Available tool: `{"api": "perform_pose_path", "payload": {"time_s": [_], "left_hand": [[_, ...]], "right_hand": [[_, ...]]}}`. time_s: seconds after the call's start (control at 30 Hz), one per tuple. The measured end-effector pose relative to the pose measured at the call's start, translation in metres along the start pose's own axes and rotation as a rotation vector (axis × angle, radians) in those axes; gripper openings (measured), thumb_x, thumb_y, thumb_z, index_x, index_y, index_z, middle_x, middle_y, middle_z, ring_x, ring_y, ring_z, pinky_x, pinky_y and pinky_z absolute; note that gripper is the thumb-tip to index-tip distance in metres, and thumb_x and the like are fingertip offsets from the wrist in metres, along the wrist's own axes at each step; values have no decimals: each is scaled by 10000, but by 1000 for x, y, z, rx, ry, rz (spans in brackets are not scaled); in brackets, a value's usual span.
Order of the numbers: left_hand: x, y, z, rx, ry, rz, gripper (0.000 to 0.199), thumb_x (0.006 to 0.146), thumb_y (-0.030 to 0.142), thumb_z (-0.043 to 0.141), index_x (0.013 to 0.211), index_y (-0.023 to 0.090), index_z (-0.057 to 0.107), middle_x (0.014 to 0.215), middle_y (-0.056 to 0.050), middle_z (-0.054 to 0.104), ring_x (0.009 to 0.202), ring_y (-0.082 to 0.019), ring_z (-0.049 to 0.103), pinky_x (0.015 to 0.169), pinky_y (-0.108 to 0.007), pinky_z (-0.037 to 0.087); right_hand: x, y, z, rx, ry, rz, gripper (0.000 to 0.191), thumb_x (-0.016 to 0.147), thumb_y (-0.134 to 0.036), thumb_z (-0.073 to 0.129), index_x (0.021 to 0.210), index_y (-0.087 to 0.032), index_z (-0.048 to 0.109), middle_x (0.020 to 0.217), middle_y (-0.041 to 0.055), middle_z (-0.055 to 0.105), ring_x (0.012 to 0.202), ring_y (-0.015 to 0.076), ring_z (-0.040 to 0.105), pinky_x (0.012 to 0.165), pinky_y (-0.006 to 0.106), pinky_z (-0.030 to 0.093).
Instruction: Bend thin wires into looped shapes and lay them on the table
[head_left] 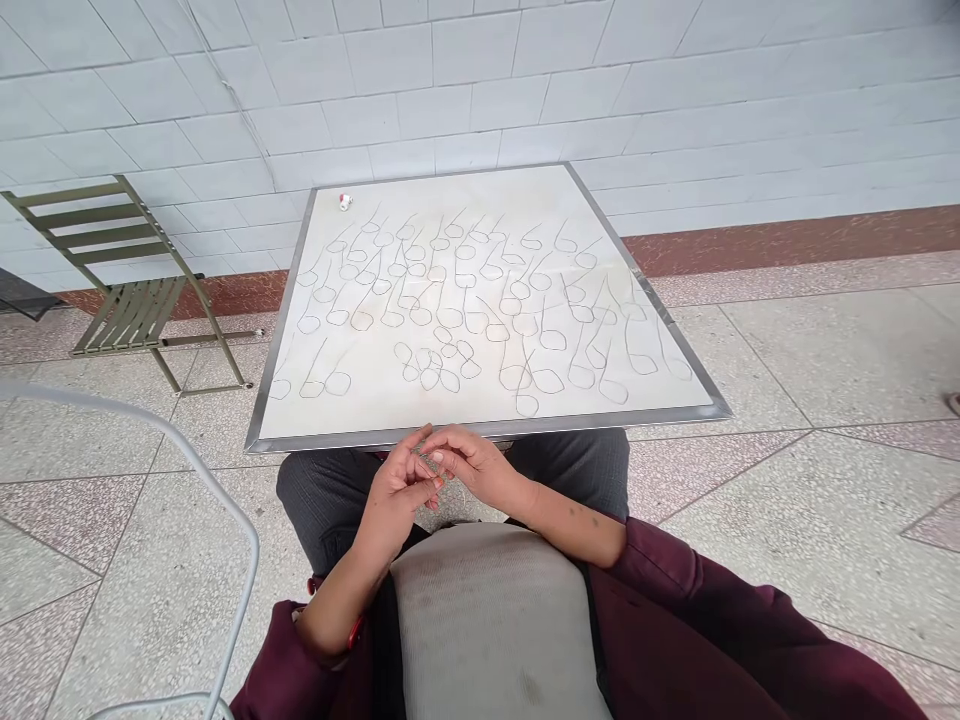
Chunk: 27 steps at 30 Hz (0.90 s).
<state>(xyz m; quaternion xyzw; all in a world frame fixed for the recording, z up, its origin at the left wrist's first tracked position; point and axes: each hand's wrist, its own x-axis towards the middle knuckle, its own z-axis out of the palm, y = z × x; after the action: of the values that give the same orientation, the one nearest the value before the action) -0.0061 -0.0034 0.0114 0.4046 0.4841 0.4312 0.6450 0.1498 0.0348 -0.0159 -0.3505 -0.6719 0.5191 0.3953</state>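
My left hand (397,490) and my right hand (476,465) meet just below the near edge of the white table (360,400), over my lap. Between their fingers is a small grey-green piece (427,460), pinched from both sides; its shape is mostly hidden. A thin light strand hangs under my right hand. On the tabletop lie several thin wire pieces (527,405), each a loop with a straight tail, spread in rough rows. Near the front middle sits a group of joined or overlapping loops (429,370).
A small white and red object (345,202) sits at the table's back left corner. A folding slatted chair (131,310) stands at the left. A grey metal tube frame (244,530) curves through the lower left. A tiled wall (480,100) rises behind the table.
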Motion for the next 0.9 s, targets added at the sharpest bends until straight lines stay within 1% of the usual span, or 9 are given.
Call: {"api": "perform_pose_path", "payload": {"time_s": [0.07, 0.1, 0.17, 0.23, 0.3, 0.4, 0.5, 0.73, 0.9], "left_hand": [[0, 1, -2, -19, 72, 36, 578, 751, 200, 670, 1308, 200, 515, 660, 52, 555, 587, -110, 524, 634, -261, 442], [1, 1, -3, -32, 120, 49, 571, 755, 214, 677, 1303, 204, 517, 657, 54, 559, 601, -110, 527, 660, -262, 442], [2, 1, -3, -61, 217, 72, 567, 748, 230, 697, 1289, 202, 529, 645, 59, 566, 621, -106, 526, 705, -260, 435], [3, 1, -3, -88, 278, 92, 558, 728, 225, 717, 1261, 191, 553, 635, 61, 570, 635, -102, 525, 746, -259, 429], [4, 0, -2, -111, 302, 104, 538, 720, 214, 721, 1236, 186, 570, 643, 56, 579, 659, -105, 538, 764, -260, 428], [4, 0, -1, -138, 317, 107, 525, 723, 203, 714, 1227, 196, 568, 692, 44, 601, 656, -103, 545, 700, -246, 428], [3, 0, 0, -171, 333, 114, 522, 726, 191, 707, 1227, 204, 560, 728, 43, 607, 637, -95, 537, 651, -234, 420], [4, 0, 4, -290, 354, 125, 549, 735, 177, 710, 1250, 183, 519, 645, 74, 563, 625, -87, 541, 675, -231, 423], [4, 2, 6, -306, 384, 137, 552, 726, 168, 715, 1244, 179, 525, 638, 79, 550, 612, -81, 532, 659, -221, 416]], "right_hand": [[-2, -1, -1, 5, -13, 29, 215, 919, -387, 524, 1043, -212, 530, 903, 23, 572, 726, 125, 558, 662, 285, 496], [-4, -2, 0, -26, -19, 34, 308, 875, -422, 588, 1081, -212, 497, 923, 27, 562, 710, 124, 551, 634, 280, 496], [-6, -4, 3, -184, -17, 5, 558, 731, -477, 737, 1133, -212, 454, 971, 46, 552, 718, 143, 545, 612, 295, 499], [-8, -5, 7, -398, -7, -65, 660, 648, -472, 805, 1144, -207, 460, 1004, 71, 559, 771, 180, 558, 648, 332, 509], [-9, -5, 11, -541, -13, -150, 532, 723, -415, 767, 1122, -200, 487, 974, 76, 576, 807, 203, 573, 690, 356, 513], [-8, -5, 14, -596, -41, -220, 326, 852, -336, 650, 1110, -197, 506, 918, 69, 588, 806, 202, 583, 705, 353, 514], [-7, -5, 14, -562, -37, -200, 302, 883, -330, 609, 1133, -198, 503, 917, 66, 592, 806, 199, 583, 715, 350, 514], [-8, -1, 18, -430, -28, -99, 243, 913, -285, 565, 1129, -191, 505, 929, 58, 613, 788, 172, 590, 700, 320, 512], [-7, 1, 20, -423, -9, -133, 255, 919, -261, 557, 1157, -185, 502, 953, 72, 626, 865, 192, 606, 754, 351, 525]]}}
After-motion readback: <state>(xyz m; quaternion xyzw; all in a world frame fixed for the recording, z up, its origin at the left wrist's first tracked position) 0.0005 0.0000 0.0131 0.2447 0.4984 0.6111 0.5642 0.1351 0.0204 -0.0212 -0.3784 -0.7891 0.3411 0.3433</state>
